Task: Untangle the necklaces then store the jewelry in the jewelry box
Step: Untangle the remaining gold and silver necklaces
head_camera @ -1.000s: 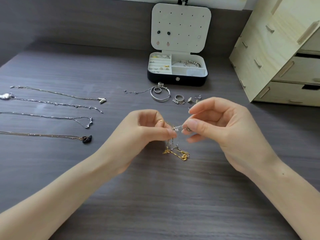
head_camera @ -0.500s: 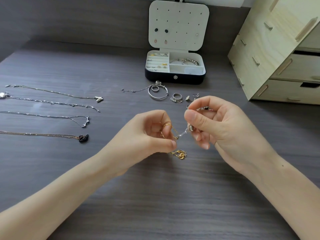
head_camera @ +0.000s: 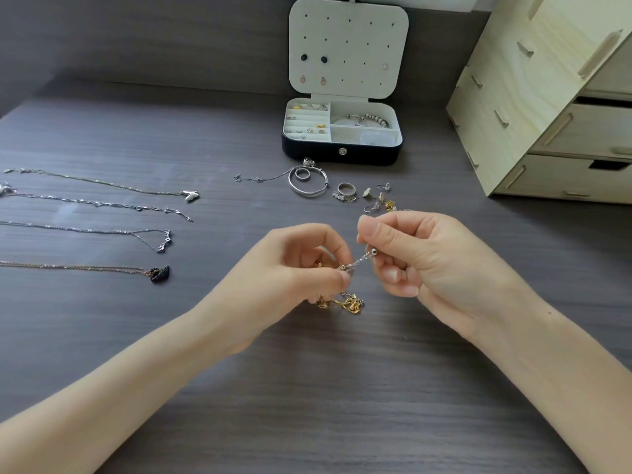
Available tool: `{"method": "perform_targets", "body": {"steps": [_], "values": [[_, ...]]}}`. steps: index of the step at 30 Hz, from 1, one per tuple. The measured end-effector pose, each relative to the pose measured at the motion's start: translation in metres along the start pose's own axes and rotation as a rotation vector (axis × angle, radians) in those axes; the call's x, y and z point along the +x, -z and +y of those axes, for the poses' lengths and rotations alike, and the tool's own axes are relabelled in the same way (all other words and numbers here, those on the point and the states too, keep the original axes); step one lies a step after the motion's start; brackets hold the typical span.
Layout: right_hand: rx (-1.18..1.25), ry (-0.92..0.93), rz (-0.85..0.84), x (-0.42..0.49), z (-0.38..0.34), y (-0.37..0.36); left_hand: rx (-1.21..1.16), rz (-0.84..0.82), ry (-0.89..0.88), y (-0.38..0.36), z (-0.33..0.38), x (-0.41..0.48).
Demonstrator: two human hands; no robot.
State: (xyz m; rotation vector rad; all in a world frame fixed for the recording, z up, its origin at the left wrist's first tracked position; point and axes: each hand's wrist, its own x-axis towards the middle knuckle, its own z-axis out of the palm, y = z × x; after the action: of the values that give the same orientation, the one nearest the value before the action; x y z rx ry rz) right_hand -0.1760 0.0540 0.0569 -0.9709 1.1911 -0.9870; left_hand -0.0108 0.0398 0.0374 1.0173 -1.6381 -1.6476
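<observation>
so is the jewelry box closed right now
No, the jewelry box is open: its lid stands upright and the compartments inside show.

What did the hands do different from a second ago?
The hands drew slightly apart: the right hand pulled a short silver chain out straight from the gold tangle, which the left hand still pinches. The four laid-out necklaces and the jewelry box stayed put.
</observation>
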Motion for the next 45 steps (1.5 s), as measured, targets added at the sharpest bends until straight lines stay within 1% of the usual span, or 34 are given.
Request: {"method": "perform_targets", "body": {"steps": [4, 8, 11, 14, 16, 19, 22, 24, 27, 30, 33, 35, 37, 40, 42, 45], "values": [[-0.017, -0.013, 0.037, 0.002, 0.005, 0.0, 0.031, 0.011, 0.004, 0.001, -0.001, 0.0], [-0.069, 0.008, 0.054, 0.002, 0.009, 0.0, -0.024, -0.004, 0.032, 0.004, -0.002, 0.001], [-0.272, 0.129, 0.073, -0.001, 0.01, 0.001, -0.081, -0.025, 0.059, 0.005, 0.0, 0.0], [-0.495, 0.283, 0.08, -0.005, 0.011, 0.0, -0.144, -0.016, 0.082, 0.006, 0.002, 0.0], [-0.601, 0.364, 0.078, -0.007, 0.012, 0.0, -0.174, -0.005, 0.093, 0.006, 0.002, 0.0], [-0.689, 0.439, 0.057, -0.008, 0.014, 0.002, -0.194, 0.023, 0.101, 0.006, 0.003, 0.0], [-0.738, 0.445, -0.013, -0.008, 0.015, 0.003, -0.169, 0.04, 0.092, 0.007, 0.003, 0.001], [-0.774, 0.464, -0.02, -0.008, 0.016, 0.003, -0.145, 0.029, 0.087, 0.008, 0.002, 0.001], [-0.745, 0.462, -0.024, -0.007, 0.016, 0.004, -0.092, 0.032, 0.097, 0.01, 0.002, 0.001], [-0.598, 0.417, -0.039, -0.005, 0.013, 0.005, -0.063, 0.073, 0.104, 0.012, 0.004, 0.001], [-0.52, 0.389, -0.037, -0.005, 0.013, 0.007, -0.038, 0.081, 0.103, 0.013, 0.004, 0.001], [-0.521, 0.38, -0.062, -0.005, 0.014, 0.005, -0.085, 0.055, 0.115, 0.013, 0.006, 0.0], [-0.575, 0.359, -0.104, -0.005, 0.017, 0.002, -0.148, 0.013, 0.125, 0.012, 0.008, -0.001], [-0.612, 0.33, -0.14, -0.006, 0.018, -0.001, -0.184, -0.03, 0.127, 0.011, 0.009, -0.001], [-0.595, 0.332, -0.118, -0.006, 0.015, 0.001, -0.17, -0.015, 0.126, 0.012, 0.01, -0.001], [-0.539, 0.325, -0.091, -0.006, 0.01, 0.005, -0.086, 0.052, 0.12, 0.014, 0.009, 0.0]]}}
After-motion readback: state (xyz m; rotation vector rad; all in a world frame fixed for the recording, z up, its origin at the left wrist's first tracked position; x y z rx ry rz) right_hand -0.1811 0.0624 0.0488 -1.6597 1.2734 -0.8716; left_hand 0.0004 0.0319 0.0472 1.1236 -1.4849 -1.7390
